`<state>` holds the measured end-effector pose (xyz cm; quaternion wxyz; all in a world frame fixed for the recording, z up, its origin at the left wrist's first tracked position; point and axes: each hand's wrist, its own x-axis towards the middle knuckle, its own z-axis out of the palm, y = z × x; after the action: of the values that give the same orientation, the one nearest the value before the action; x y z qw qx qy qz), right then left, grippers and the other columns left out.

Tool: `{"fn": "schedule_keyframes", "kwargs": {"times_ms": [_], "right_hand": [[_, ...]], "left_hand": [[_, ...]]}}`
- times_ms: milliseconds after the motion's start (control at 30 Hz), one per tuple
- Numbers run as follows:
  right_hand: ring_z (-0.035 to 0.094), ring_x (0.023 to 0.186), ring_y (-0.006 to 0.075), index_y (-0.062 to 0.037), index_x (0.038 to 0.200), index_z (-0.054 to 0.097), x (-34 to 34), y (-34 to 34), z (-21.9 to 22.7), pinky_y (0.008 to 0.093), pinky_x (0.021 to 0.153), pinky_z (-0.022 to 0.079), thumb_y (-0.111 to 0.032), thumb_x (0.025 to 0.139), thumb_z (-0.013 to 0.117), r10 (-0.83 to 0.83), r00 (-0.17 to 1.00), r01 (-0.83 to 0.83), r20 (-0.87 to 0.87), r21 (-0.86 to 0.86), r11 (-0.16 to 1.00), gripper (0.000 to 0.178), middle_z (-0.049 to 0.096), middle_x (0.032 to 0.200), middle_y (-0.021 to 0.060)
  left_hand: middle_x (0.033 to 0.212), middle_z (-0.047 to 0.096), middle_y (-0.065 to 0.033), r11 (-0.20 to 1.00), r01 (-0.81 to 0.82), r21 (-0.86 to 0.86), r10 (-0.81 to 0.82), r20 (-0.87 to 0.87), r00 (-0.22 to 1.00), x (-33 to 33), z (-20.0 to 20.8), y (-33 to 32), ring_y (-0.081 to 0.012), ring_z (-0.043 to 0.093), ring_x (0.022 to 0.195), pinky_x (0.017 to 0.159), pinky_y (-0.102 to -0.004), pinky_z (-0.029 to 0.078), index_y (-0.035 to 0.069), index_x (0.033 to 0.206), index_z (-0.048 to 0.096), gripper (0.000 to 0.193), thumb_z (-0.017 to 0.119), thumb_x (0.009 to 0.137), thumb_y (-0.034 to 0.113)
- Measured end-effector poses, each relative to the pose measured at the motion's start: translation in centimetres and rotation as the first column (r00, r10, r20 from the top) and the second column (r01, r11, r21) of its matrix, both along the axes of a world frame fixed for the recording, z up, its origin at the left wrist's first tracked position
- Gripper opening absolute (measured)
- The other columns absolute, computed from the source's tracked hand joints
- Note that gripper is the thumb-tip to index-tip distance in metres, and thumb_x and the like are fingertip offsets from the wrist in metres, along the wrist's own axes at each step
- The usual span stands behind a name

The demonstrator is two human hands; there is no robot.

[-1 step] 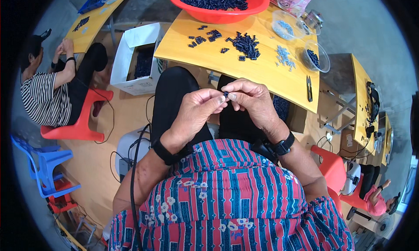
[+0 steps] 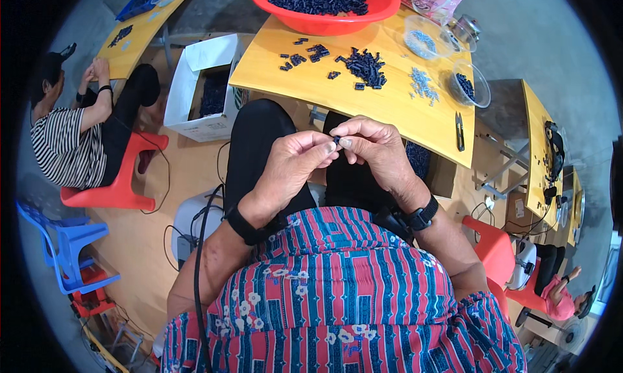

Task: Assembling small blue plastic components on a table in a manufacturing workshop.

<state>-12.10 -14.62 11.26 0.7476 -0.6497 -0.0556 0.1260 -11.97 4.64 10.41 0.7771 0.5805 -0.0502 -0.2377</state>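
Over my lap, just in front of the table edge, both hands meet fingertip to fingertip. A small dark plastic part [image 2: 336, 140] sits between them, mostly covered by the fingers. My left hand [image 2: 295, 157] pinches it with thumb and forefinger from the left. From the other side, the thumb and fingers of my right hand [image 2: 376, 149] close on the same part. On the yellow table [image 2: 285, 81] beyond lies a heap of dark blue plastic parts [image 2: 365, 68], with smaller groups to its left. Small pale pieces [image 2: 423, 85] are scattered to its right.
A red basin [image 2: 331, 26] of dark parts stands at the back. Clear bowls [image 2: 481, 94] hold small pieces, and black snips [image 2: 459, 133] lie by the table's right edge. A white box [image 2: 195, 125] is on the floor. At left, a co-worker [image 2: 71, 139] sits on a red chair.
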Motion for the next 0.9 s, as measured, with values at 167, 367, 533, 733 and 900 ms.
{"fn": "schedule_keyframes", "kwargs": {"times_ms": [167, 367, 533, 733, 900], "right_hand": [[0.054, 0.065, 0.0049, -0.0029, 0.102, 0.069, 0.1, -0.6, 1.0, 0.0184, 0.058, 0.043, -0.007, 0.089, 0.064, -0.022, 1.000, 0.022, -0.016, 0.019, 1.000, 0.014, 0.065, 0.083, -0.0010], [0.055, 0.068, 0.0051, -0.0018, 0.099, 0.068, -0.2, -1.3, 3.3, 0.0189, 0.062, 0.045, -0.003, 0.089, 0.062, -0.049, 0.997, 0.048, 0.064, 0.018, 0.999, 0.011, 0.063, 0.083, -0.0004], [0.058, 0.068, 0.0073, 0.0009, 0.096, 0.066, -0.5, -1.6, 3.3, 0.0204, 0.061, 0.048, 0.001, 0.089, 0.060, -0.037, 0.955, 0.049, 0.294, -0.034, 0.998, 0.009, 0.059, 0.088, 0.0031], [0.062, 0.071, 0.0100, 0.0005, 0.095, 0.069, -1.0, -3.2, 1.0, 0.0216, 0.062, 0.052, 0.000, 0.088, 0.063, -0.072, 0.977, 0.115, 0.199, -0.211, 0.971, 0.009, 0.063, 0.088, 0.0048], [0.062, 0.070, 0.0117, 0.0006, 0.089, 0.070, 0.9, -8.1, -3.5, 0.0249, 0.064, 0.051, 0.000, 0.081, 0.068, -0.298, 0.846, 0.517, 0.443, -0.541, 0.663, 0.008, 0.066, 0.083, 0.0075]], "left_hand": [[0.089, 0.067, -0.0035, 0.997, 0.059, 0.049, -0.062, 0.072, 0.995, 0.6, 1.4, -0.5, -0.0079, 0.061, 0.082, 0.078, -0.0231, 0.050, 0.000, 0.104, 0.066, 0.020, 0.060, 0.096, 0.018], [0.088, 0.066, -0.0031, 0.998, 0.047, 0.028, -0.051, 0.166, 0.985, 0.8, 3.3, -1.5, -0.0074, 0.061, 0.082, 0.078, -0.0229, 0.050, 0.000, 0.100, 0.066, 0.017, 0.060, 0.095, 0.015], [0.078, 0.062, 0.0019, 0.985, 0.007, 0.170, -0.052, 0.259, 0.965, 0.5, 3.1, -2.1, -0.0005, 0.051, 0.069, 0.057, -0.0163, 0.037, 0.001, 0.093, 0.068, 0.013, 0.063, 0.092, 0.013], [0.085, 0.066, -0.0026, 0.988, 0.063, 0.142, -0.091, 0.200, 0.976, 0.8, 0.1, -3.4, -0.0069, 0.059, 0.079, 0.074, -0.0219, 0.049, 0.000, 0.095, 0.067, 0.014, 0.063, 0.093, 0.013], [0.086, 0.066, -0.0044, 0.991, 0.059, 0.120, -0.076, 0.146, 0.986, 1.1, -1.2, -4.0, -0.0077, 0.059, 0.079, 0.075, -0.0223, 0.049, -0.002, 0.098, 0.068, 0.015, 0.062, 0.093, 0.012]]}}
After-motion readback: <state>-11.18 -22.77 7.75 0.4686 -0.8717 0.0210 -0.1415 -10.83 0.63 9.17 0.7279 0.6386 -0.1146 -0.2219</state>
